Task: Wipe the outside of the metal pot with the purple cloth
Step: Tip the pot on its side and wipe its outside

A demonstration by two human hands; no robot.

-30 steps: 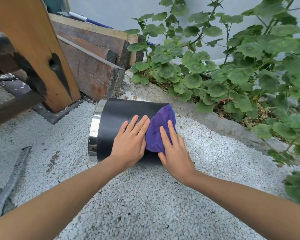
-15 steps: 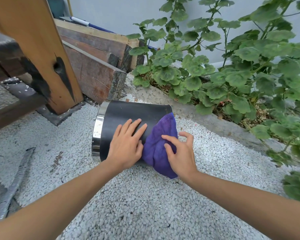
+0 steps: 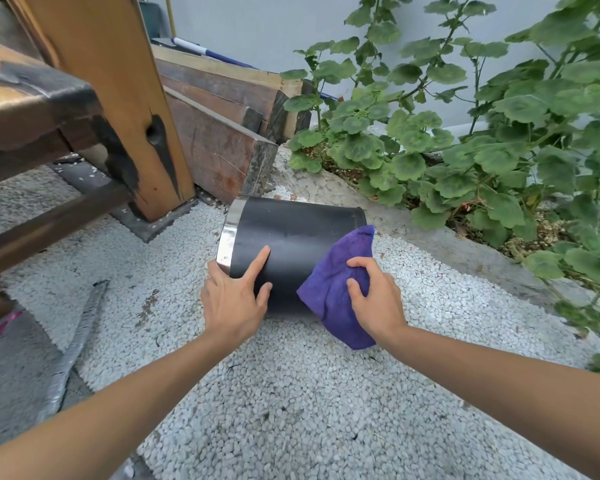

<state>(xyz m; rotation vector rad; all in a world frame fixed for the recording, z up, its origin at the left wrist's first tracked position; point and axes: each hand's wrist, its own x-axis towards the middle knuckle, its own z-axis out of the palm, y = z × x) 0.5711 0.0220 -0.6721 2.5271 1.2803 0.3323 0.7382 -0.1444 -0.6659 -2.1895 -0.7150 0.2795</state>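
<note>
metal pot (image 3: 291, 233) lying sideways on gravel, frame centre | left hand (image 3: 234, 299) spread, bracing it | right hand (image 3: 374, 301) pinching purple cloth (image 3: 336, 275) against right end | wiping seemingly midway; underside remaining

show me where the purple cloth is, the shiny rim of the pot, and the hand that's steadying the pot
purple cloth (image 3: 333, 271): head view, middle of the draped fabric.
shiny rim (image 3: 230, 233): head view, chrome band at the metal pot's left end.
left hand (image 3: 234, 301): head view, back of the hand.
</note>
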